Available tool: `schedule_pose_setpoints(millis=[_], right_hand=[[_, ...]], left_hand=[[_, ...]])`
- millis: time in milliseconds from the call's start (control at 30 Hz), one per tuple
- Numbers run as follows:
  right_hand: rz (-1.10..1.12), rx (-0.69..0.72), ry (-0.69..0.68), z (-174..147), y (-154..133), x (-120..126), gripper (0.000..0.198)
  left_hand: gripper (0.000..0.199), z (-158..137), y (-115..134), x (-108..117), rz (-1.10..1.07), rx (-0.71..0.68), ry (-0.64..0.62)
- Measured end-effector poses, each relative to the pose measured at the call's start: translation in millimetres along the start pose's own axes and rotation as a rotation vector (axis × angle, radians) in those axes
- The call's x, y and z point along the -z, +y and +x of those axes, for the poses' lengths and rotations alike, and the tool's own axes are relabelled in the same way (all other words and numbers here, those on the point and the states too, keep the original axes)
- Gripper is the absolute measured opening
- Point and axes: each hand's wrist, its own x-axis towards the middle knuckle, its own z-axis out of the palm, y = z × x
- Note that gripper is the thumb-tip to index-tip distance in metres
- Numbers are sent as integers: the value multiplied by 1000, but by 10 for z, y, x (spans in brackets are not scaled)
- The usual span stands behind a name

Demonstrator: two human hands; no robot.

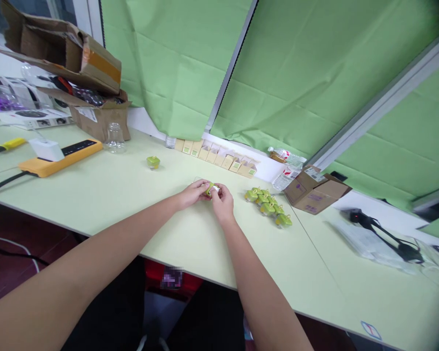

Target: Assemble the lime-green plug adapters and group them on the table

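My left hand and my right hand meet over the table, both closed on a small green-and-white item. Its exact kind is mostly hidden by my fingers. Some clear plastic shows beside my left fingers. A single small green-lidded clear container stands on the table to the left of my hands. To the right, several similar green-topped containers with loops on top are grouped in rows.
Small cardboard boxes line the wall behind my hands. An orange power strip and a clear jar stand at left, near stacked cardboard boxes. Plastic bottles, a carton and a black device are at right.
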Motion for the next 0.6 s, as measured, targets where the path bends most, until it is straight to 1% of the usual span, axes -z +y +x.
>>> schedule_pose_setpoints(millis=[33, 100, 200, 267, 367, 500, 600], right_hand=[[9, -5, 13, 7, 8, 19, 36], [27, -22, 42, 22, 29, 49, 36], [27, -38, 43, 35, 53, 51, 36], [20, -39, 27, 35, 54, 28, 37], [2, -39, 24, 26, 39, -15, 37], [-33, -51, 27, 11, 9, -42, 39], [-66, -62, 34, 8, -18, -41, 39]], left_hand=[[41, -13, 3, -4, 44, 3, 1], [52, -35, -8, -13, 188, -34, 12], [62, -42, -61, -22, 433, -189, 45], [64, -35, -97, -27, 528, -247, 55], [64, -31, -112, -42, 593, -276, 82], [56, -43, -66, -82, 608, -340, 100], [53, -40, -44, -92, 608, -321, 80]])
